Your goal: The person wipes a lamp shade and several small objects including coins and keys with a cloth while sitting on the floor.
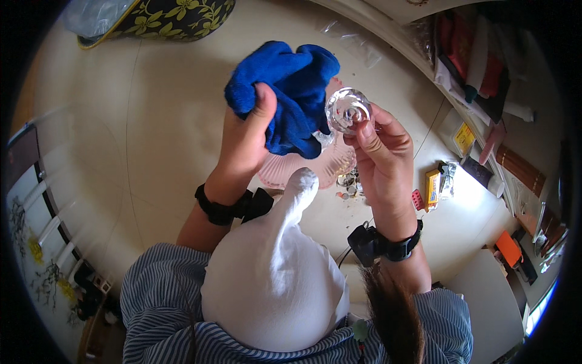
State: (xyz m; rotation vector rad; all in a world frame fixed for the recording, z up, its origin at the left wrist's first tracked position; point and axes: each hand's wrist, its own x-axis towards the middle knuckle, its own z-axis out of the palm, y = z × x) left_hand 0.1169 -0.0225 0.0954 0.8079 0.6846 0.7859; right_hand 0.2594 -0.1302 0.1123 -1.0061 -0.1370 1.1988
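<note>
My left hand [254, 123] grips a bunched blue cloth [291, 95], the thumb pressed on its near side. In my right hand [382, 145] is a small round clear piece, glass or plastic [348, 109], held at its lower edge between thumb and fingers, beside the cloth. Below both hands lies a pink scalloped, ribbed dish [313, 168], partly hidden by the cloth. Another clear shiny piece [324, 139] shows at the cloth's lower edge. Several coins and small metal items [349, 182] lie right of the dish.
To the right are a yellow box [432, 189], a red blister pack [417, 199] and a clear container with a yellow label [461, 136]. A crowded shelf edges the right side. A black floral bin [173, 20] stands at the upper left. Clear plastic film [354, 43] lies ahead.
</note>
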